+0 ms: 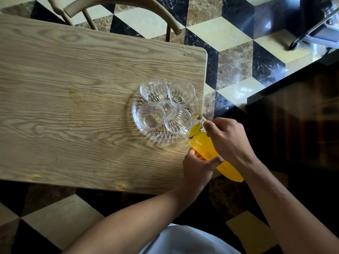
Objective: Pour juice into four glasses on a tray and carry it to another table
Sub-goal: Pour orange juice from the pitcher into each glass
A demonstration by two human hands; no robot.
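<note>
A glass jug [211,147] of orange juice is tilted, its spout over the near-right glass [175,121] on the round glass tray [146,132]. The right hand [227,138] has its grip curled round the jug's neck or handle; the left hand [198,167] cups the jug's body from below, fingers wrapped on it. Four glasses stand close together on the tray, all looking empty. The tray sits near the right edge of the wooden tabletop [73,107]. A chair [128,8] stands beyond.
</note>
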